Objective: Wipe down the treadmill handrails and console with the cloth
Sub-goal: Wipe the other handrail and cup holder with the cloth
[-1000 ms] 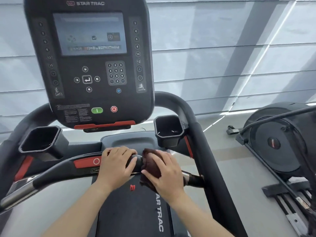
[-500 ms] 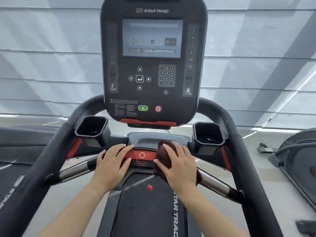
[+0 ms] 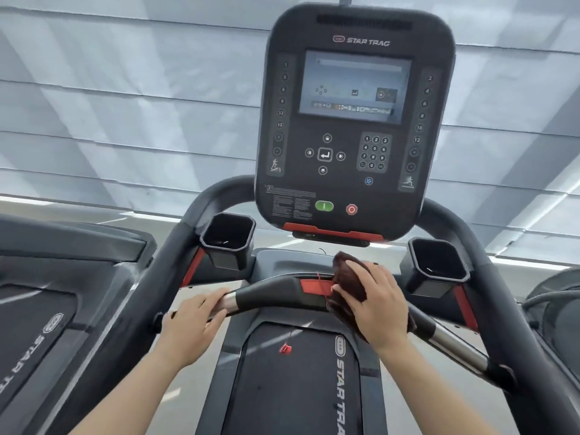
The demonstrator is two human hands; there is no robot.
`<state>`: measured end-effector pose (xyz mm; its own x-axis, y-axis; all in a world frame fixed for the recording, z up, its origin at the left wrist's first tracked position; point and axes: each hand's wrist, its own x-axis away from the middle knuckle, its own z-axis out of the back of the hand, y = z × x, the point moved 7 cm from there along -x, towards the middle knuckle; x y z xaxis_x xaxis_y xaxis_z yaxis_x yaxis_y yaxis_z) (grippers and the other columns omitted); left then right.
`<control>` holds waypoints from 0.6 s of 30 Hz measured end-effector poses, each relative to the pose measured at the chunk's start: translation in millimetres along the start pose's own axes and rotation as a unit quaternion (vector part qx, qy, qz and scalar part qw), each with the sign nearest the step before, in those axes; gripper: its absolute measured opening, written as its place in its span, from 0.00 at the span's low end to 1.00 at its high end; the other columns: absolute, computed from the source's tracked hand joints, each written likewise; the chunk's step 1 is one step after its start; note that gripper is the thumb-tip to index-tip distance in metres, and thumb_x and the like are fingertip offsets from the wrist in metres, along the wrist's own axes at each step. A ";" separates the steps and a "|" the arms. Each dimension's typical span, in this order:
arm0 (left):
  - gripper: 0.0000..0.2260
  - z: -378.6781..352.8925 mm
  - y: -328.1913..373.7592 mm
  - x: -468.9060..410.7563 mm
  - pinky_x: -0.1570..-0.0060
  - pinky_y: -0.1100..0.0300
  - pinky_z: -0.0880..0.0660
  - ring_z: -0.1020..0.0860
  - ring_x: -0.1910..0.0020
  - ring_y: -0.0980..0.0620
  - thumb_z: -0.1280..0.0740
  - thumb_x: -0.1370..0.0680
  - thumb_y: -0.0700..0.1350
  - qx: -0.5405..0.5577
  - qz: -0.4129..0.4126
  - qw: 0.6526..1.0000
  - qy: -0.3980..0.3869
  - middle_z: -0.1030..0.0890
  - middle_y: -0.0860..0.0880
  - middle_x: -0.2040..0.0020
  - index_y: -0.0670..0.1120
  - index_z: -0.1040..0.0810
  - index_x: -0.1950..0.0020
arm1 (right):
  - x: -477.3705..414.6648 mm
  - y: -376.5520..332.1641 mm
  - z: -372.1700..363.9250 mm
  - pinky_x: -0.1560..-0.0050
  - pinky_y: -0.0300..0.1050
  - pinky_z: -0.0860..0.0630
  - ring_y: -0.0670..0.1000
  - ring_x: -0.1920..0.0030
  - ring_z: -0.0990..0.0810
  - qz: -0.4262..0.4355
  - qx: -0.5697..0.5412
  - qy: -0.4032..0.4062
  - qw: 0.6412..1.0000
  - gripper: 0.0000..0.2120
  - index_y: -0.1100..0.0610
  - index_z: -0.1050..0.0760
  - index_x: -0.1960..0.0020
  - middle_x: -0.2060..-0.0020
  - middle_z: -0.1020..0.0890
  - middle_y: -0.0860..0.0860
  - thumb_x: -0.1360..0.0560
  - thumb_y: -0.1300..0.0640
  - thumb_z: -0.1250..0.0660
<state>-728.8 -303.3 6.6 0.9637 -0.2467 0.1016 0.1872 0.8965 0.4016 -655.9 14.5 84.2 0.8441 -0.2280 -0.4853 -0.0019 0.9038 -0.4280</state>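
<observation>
The black console (image 3: 354, 127) with its screen and keypad stands upright ahead of me. Below it runs the front handrail (image 3: 270, 293), black in the middle with a red panel and silver grip sections at both ends. My right hand (image 3: 376, 304) presses a dark brown cloth (image 3: 346, 277) onto the handrail just right of the red panel. My left hand (image 3: 191, 320) is wrapped over the left silver grip section. Long black side handrails (image 3: 147, 296) curve down on both sides.
Two black cup holders (image 3: 227, 238) (image 3: 436, 262) flank the console base. A red safety clip (image 3: 285, 349) hangs on a cord over the running belt (image 3: 292, 387). Another treadmill (image 3: 47, 309) stands at the left. Grey window blinds fill the background.
My left hand has slid left along the handrail from the red panel to the silver grip. My right hand with the cloth stays right of centre. The view has swung left.
</observation>
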 end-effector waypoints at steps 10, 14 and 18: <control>0.19 21.3 -51.6 -0.9 0.35 0.49 0.34 0.33 0.34 0.54 0.43 0.22 0.55 -0.071 -0.064 0.995 -0.005 0.28 0.57 0.35 0.58 0.34 0.31 | -19.8 -146.6 -85.6 0.41 0.51 0.29 0.53 0.40 0.27 0.077 -0.038 -0.141 0.986 0.21 0.48 0.28 0.37 0.41 0.23 0.47 0.27 0.40 0.35; 0.18 33.2 -84.1 2.3 0.33 0.49 0.35 0.32 0.32 0.48 0.36 0.25 0.49 -0.101 -0.062 0.993 0.024 0.27 0.50 0.34 0.50 0.27 0.35 | -6.6 -172.7 -134.8 0.41 0.55 0.33 0.55 0.39 0.28 0.071 0.076 -0.200 0.974 0.21 0.47 0.26 0.40 0.42 0.22 0.48 0.26 0.36 0.40; 0.19 33.7 -98.4 15.1 0.38 0.47 0.29 0.27 0.35 0.42 0.28 0.31 0.39 -0.103 -0.080 0.989 0.070 0.24 0.43 0.35 0.44 0.22 0.40 | 10.3 -205.3 -164.5 0.42 0.56 0.32 0.56 0.41 0.28 0.118 0.085 -0.222 0.964 0.19 0.49 0.26 0.42 0.45 0.22 0.50 0.27 0.38 0.37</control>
<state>-739.1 -407.7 -0.8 0.9327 -0.3515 -0.0806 0.3606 0.9094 0.2070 -735.0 -232.9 41.7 0.9773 0.1342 -0.1640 -0.1655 0.9667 -0.1953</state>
